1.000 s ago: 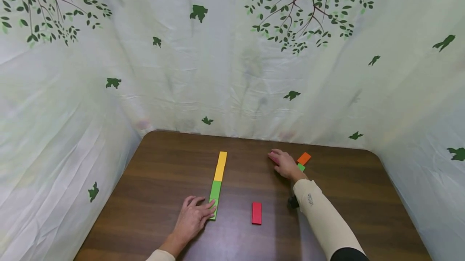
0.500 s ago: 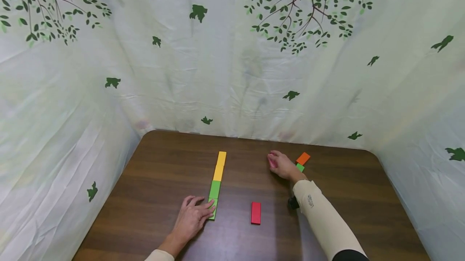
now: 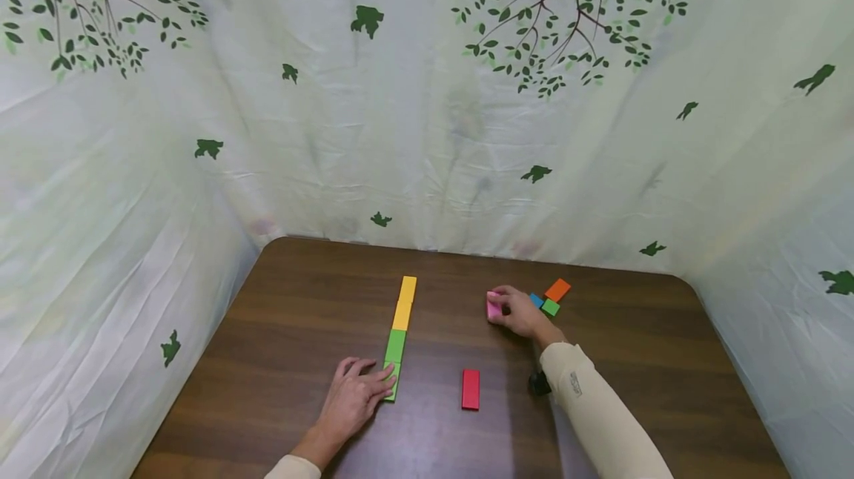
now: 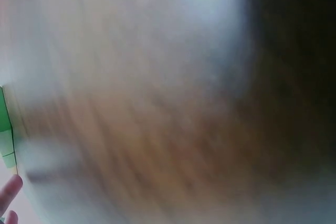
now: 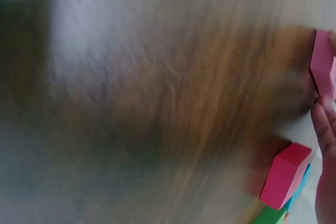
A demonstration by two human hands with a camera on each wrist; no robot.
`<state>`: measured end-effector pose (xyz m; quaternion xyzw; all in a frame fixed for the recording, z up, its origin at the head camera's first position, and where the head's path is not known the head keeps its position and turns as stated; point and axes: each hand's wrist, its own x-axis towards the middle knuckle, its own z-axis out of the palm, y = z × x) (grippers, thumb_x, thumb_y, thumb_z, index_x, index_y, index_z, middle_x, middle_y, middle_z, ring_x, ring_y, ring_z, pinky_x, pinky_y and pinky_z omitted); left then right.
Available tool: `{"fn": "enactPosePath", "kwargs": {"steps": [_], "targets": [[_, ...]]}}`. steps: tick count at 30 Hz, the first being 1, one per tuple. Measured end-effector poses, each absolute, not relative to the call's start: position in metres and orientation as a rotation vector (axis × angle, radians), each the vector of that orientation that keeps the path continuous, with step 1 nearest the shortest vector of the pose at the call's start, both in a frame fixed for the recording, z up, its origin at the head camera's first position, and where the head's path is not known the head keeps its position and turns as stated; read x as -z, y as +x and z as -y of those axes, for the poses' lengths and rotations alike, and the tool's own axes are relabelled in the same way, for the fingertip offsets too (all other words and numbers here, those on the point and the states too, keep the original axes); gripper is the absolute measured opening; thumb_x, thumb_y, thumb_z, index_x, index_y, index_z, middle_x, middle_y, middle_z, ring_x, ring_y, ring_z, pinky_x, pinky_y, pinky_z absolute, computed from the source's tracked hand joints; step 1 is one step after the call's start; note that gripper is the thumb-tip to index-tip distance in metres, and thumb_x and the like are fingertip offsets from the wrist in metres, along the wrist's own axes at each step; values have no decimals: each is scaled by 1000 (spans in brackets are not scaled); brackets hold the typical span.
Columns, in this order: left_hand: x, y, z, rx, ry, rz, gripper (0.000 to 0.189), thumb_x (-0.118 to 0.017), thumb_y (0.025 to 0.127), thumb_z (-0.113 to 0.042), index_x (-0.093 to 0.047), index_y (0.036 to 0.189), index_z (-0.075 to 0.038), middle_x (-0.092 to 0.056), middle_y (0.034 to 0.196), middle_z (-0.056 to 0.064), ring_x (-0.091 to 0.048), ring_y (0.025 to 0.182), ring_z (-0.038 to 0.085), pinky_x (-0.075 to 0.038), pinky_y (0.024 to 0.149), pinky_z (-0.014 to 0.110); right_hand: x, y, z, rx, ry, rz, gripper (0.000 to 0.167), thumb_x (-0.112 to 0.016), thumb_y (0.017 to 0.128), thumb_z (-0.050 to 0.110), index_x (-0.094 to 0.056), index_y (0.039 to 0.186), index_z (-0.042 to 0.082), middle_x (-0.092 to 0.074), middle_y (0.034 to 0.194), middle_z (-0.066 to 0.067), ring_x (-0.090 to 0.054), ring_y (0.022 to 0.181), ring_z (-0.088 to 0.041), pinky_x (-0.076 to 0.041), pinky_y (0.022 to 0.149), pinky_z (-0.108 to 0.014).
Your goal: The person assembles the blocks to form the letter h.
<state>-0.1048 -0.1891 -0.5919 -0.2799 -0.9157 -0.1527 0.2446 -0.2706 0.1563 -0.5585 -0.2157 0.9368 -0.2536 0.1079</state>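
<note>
In the head view, two yellow blocks and two green blocks lie end to end in a straight row. My left hand rests beside the near end, relaxed fingers touching the nearest green block. The left wrist view catches only fingertips and part of the green blocks at its left edge. On the right, my right hand pinches a pink block between thumb and fingers. The right wrist view shows the same pink block partly behind the fingers.
A red block lies alone right of the row. Behind my right hand are orange, green and partly covered blue blocks. Another red block shows beside blue and green ones. A printed curtain borders the brown table.
My right hand has drawn the pink block a little left and toward me, turning it. A blue block has come into view behind that hand. The left hand has stayed put.
</note>
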Motion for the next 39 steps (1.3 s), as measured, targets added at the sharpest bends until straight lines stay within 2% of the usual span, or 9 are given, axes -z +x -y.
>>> {"fn": "enactPosePath", "kwargs": {"steps": [5, 11, 17, 21, 29, 39], "targets": [[592, -106, 189, 423, -767, 2488, 19, -81, 71, -24, -80, 89, -21, -73, 103, -5, -65, 95, 28, -37, 87, 46, 560, -264, -152, 828, -610, -2751, 49, -77, 83, 22, -63, 126, 2, -53, 137, -15, -50, 124, -37, -39, 102, -50], [594, -106, 188, 432, -754, 2487, 19, -81, 70, -25, -80, 88, -22, -73, 102, -6, -65, 94, 27, -38, 87, 45, 568, -248, -151, 960, -612, -2750, 48, -77, 83, 22, -65, 123, -1, -54, 132, -14, -51, 120, -33, -42, 100, -48], [594, -106, 189, 468, -740, 2487, 23, -81, 69, -23, -80, 92, -22, -73, 105, -5, -65, 94, 28, -37, 88, 46, 572, -234, -149, 1043, -687, -2750, 43, -70, 88, 17, -61, 126, -4, -48, 128, -15, -50, 111, -29, -43, 95, -47], [594, -105, 188, 451, -749, 2474, 25, -82, 68, -22, -80, 93, -22, -73, 104, -5, -64, 93, 27, -37, 87, 46, 574, -228, -148, 1021, -707, -2739, 43, -68, 90, 14, -59, 128, -3, -45, 129, -16, -46, 115, -30, -41, 98, -47], [594, -105, 187, 464, -741, 2474, 27, -83, 67, -21, -80, 93, -21, -73, 104, -4, -65, 93, 28, -38, 86, 47, 575, -217, -146, 1045, -659, -2754, 40, -74, 85, 18, -67, 122, 5, -52, 131, -12, -46, 122, -33, -38, 103, -51], [595, -106, 187, 480, -746, 2485, 27, -84, 67, -20, -80, 93, -21, -73, 104, -4, -65, 94, 29, -37, 87, 48, 577, -202, -139, 1083, -677, -2764, 37, -76, 84, 20, -70, 118, 7, -56, 132, -9, -47, 124, -31, -39, 102, -51]]}}
